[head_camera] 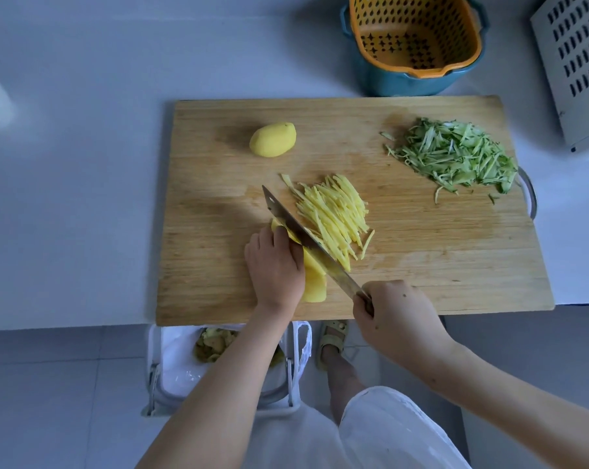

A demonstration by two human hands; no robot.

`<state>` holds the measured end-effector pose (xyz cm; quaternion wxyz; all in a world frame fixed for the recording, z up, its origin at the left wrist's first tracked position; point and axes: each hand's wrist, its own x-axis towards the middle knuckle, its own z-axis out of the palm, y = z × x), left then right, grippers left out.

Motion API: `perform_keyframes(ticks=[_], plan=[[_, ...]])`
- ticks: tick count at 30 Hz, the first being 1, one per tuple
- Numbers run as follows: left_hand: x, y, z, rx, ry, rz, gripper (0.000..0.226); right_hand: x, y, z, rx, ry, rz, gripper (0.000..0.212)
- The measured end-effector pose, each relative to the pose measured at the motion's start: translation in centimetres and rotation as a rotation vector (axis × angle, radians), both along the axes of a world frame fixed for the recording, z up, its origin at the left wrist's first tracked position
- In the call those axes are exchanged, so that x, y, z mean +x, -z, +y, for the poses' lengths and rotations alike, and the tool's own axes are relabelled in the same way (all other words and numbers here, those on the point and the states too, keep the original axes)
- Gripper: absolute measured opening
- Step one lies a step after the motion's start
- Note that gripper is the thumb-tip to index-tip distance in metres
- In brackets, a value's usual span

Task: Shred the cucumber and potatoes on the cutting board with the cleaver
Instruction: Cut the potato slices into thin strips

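On the wooden cutting board (421, 252) my right hand (394, 316) grips the handle of the cleaver (306, 238), whose blade runs diagonally up-left. My left hand (274, 265) presses with curled fingers on a row of overlapping yellow potato slices (315, 282) just left of the blade. To the blade's right lies a pile of potato shreds (333, 211). A whole peeled potato (272, 139) sits at the board's upper left. A heap of green cucumber shreds (455, 155) lies at the upper right.
An orange strainer inside a blue basin (413, 45) stands behind the board. A white perforated rack (577, 72) is at the far right. Below the counter edge, a lined bin (218, 360) holds peels. My sandalled foot (332, 340) stands on the tiled floor.
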<state>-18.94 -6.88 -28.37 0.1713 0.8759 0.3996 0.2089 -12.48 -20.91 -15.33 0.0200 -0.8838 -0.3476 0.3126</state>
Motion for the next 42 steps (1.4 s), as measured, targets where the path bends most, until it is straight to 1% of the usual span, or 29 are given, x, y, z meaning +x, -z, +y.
perform_keyframes(ticks=[6, 9, 12, 16, 21, 25, 30, 34, 36, 39, 42], plan=[[0.0, 0.0, 0.1, -0.002, 0.010, 0.011, 0.016, 0.0, -0.5, 1.0, -0.073, -0.007, -0.022, 0.038], [0.0, 0.1, 0.0, -0.018, 0.014, -0.011, 0.017, 0.0, 0.5, 2.5, -0.088, -0.015, -0.038, 0.038], [-0.1, -0.1, 0.1, -0.063, 0.007, -0.029, 0.018, 0.0, 2.3, 5.0, -0.023, -0.021, -0.039, 0.038], [-0.1, -0.1, 0.0, -0.030, 0.005, -0.025, 0.019, 0.9, 1.6, 4.6, 0.070, 0.032, 0.005, 0.041], [0.0, 0.1, 0.0, -0.013, 0.001, -0.036, 0.016, 0.3, -0.4, 1.4, -0.032, -0.011, -0.037, 0.040], [0.1, 0.0, 0.0, -0.020, -0.003, -0.040, 0.017, 0.0, -0.3, 1.3, -0.080, -0.032, -0.043, 0.039], [0.1, 0.0, 0.1, -0.041, -0.003, -0.028, 0.016, 0.3, 1.9, 4.2, -0.032, -0.030, -0.017, 0.039], [0.0, -0.1, -0.1, -0.023, 0.000, -0.033, 0.017, 0.7, 2.2, 5.4, 0.064, -0.029, -0.022, 0.039], [0.0, -0.1, 0.0, -0.017, 0.001, -0.046, 0.018, 0.7, 1.1, 4.2, 0.040, -0.047, -0.045, 0.040], [0.0, 0.0, 0.0, -0.022, -0.005, -0.043, 0.019, 0.1, -0.4, 2.1, -0.057, -0.066, -0.064, 0.040], [0.0, 0.1, 0.0, -0.046, -0.001, -0.041, 0.020, -0.1, 0.5, 2.9, -0.064, -0.070, -0.054, 0.040]])
